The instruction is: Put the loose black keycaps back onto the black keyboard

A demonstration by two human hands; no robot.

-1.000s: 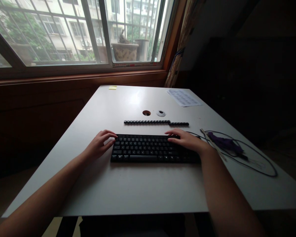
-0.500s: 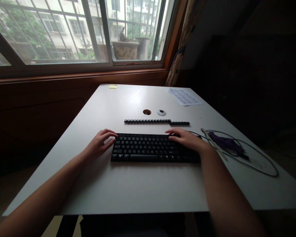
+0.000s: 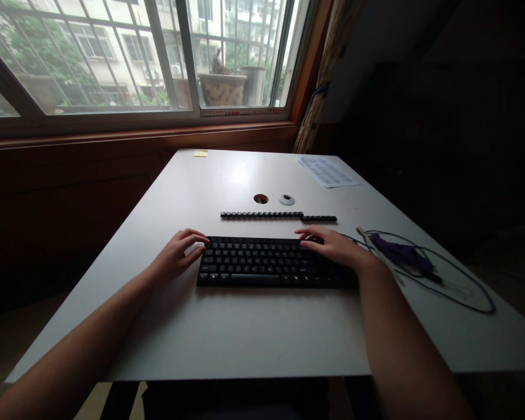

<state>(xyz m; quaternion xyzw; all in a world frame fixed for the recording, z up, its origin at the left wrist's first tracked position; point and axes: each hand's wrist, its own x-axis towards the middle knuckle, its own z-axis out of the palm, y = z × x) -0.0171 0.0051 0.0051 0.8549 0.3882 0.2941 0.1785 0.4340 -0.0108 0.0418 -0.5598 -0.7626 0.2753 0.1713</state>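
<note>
A black keyboard lies flat on the white table. My left hand has its thumb and fingertips at the keyboard's upper left corner, bent around that edge. Over the keyboard's right part lies my right hand, with fingers stretched toward the back edge and the thumb low over the keys; I see nothing held in it. This hand and its wrist hide much of the keyboard's right end. Behind the keyboard, small black keycaps stand in a long row, with a shorter row to its right.
On the right of the white table lie a looped dark cable, a purple cloth and a thin pale stick. Further back are a round hole, a white ring cover, printed papers and a yellow note.
My right hand has shifted slightly to the right over the keyboard, and its forearm with it. My left hand, the keyboard and the keycap rows show no clear movement.
</note>
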